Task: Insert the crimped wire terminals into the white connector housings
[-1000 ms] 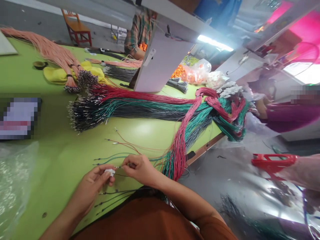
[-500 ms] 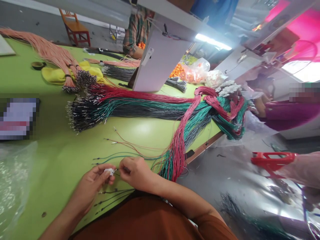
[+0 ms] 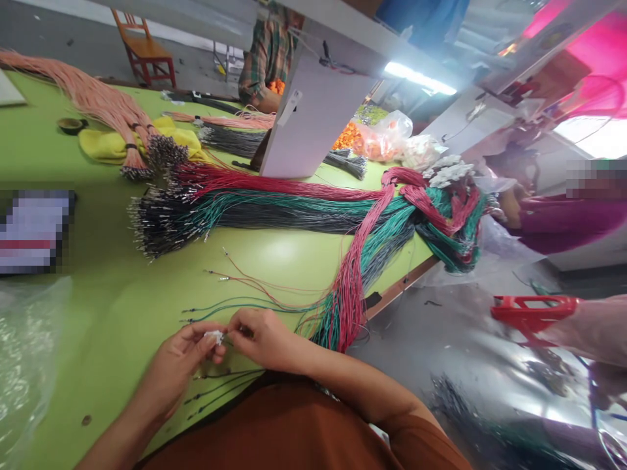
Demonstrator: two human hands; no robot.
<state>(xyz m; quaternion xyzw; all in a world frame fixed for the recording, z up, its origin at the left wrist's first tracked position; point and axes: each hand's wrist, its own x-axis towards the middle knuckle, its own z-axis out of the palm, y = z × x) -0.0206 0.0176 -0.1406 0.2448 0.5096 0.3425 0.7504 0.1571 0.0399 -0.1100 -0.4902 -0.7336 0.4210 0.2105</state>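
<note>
At lower centre, a small white connector [image 3: 214, 337] is pinched in the closed grip of the left hand [image 3: 180, 364] just above the green bench [image 3: 108, 307], steadied end-on against a thin dark wire [image 3: 241, 333] clamped in the grip of the right hand [image 3: 267, 339], with loose wires [image 3: 230, 305] fanned close by.

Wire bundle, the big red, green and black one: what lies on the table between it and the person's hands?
In the head view, a few loose red wires and green wires lie on the green table; nothing else.
</note>
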